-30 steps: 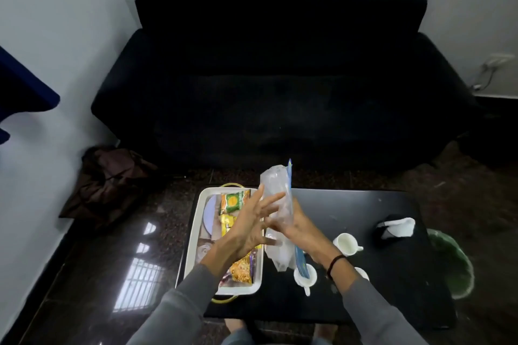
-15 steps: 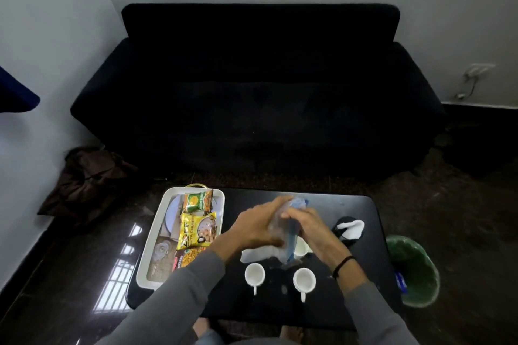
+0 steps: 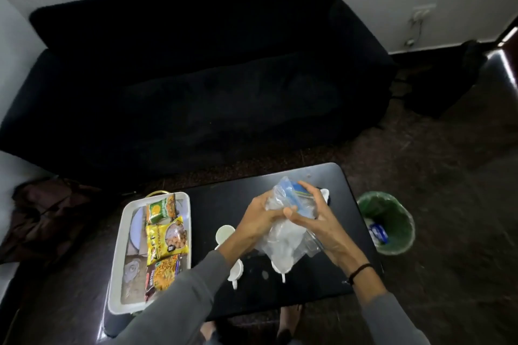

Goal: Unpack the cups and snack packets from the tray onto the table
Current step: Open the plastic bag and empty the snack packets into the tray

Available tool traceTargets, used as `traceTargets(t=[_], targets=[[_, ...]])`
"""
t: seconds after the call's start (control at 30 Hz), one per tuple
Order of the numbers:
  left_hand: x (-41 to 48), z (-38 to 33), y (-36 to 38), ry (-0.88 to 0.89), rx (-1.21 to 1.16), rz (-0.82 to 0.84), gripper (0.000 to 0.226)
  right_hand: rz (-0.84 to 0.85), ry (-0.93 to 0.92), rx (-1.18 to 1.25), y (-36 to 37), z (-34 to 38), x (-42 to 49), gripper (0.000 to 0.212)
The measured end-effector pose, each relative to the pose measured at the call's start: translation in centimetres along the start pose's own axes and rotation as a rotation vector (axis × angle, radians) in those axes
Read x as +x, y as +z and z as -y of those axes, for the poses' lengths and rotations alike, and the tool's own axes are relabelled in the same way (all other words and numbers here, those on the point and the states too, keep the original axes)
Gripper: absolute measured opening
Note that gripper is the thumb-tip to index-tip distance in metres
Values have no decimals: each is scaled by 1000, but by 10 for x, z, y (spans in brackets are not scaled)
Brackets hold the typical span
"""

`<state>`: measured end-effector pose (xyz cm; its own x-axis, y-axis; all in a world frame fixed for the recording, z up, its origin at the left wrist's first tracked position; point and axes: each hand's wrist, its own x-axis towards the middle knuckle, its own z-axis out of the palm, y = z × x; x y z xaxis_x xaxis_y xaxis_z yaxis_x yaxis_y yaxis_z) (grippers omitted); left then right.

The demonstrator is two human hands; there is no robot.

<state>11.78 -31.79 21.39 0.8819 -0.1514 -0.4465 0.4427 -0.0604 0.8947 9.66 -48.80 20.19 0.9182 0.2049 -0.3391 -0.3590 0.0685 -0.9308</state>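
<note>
A white tray (image 3: 121, 235) lies at the left end of the black table (image 3: 221, 199). On it lie a green snack packet (image 3: 162, 208), a yellow snack packet (image 3: 166, 238) and a dark orange snack packet (image 3: 162, 274). Both hands hold a crumpled clear plastic bag (image 3: 283, 241) with a blue strip above the table's middle: my left hand (image 3: 259, 220) grips its left side, my right hand (image 3: 314, 218) its top and right. White cups stand on the table: one (image 3: 224, 232) left of my left hand, one (image 3: 235, 272) by my left sleeve, one (image 3: 280, 267) under the bag.
A black sofa (image 3: 196, 78) fills the space behind the table. A green waste bin (image 3: 388, 223) with wrappers inside stands on the floor right of the table. A brown cloth heap (image 3: 47, 213) lies on the floor at the left. A white object (image 3: 325, 194) shows behind my right hand.
The bag has come down from upright over the tray's edge to the table's middle and is crumpled between both hands. The camera view has shifted right and down.
</note>
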Motion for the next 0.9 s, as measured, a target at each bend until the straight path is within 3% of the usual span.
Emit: traceTargets(t=[0.07,0.17,0.3,0.37,0.5,0.7,0.77,0.9], targets=[[5,10,28,-2,-12,-52,21,-173,-29,-52,-1,-11,-6,62],[10,25,74,-45,-164,-90,17,-582,-14,-156,-5,-27,-10,35],[21,49,119,42,-114,-57,28,-908,24,-125,-31,-48,-12,30],[26,61,134,113,68,-47,25,-936,67,-58,-45,-61,-12,26],[54,75,159,135,249,-97,8,-799,174,321,-63,-85,-14,19],[92,98,198,-74,267,-104,24,-643,46,413,-98,-117,-30,80],[106,112,210,-150,213,-50,27,-680,54,375,-122,-129,-32,75],[132,136,230,-288,176,122,21,-857,125,341,-170,-163,-24,42]])
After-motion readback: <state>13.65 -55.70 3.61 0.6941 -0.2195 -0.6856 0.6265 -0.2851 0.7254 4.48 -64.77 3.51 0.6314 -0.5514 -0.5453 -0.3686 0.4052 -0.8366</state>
